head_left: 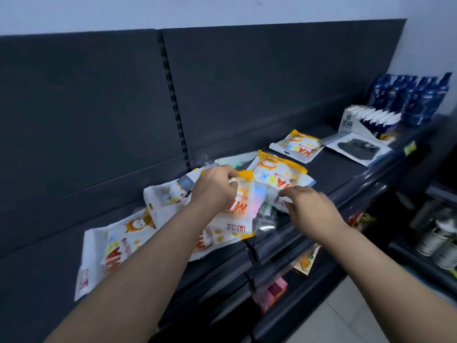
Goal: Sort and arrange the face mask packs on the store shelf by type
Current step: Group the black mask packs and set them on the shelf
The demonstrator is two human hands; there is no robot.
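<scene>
- Both forearms reach up from the bottom of the frame.
- Left hand (217, 186) pinches the yellow-edged mask pack (241, 206) at centre.
- Right hand (309, 206), fingers spread, presses on a clear pack (268, 211), gripping nothing.
- Dark shelf (346, 169) carries more packs toward the upper right.

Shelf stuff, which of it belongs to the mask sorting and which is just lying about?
Belongs: orange-and-white mask packs, black mask pack, clear packs, left hand, right hand.
Lying about: blue bottles, white carton, lower-shelf goods.
</scene>
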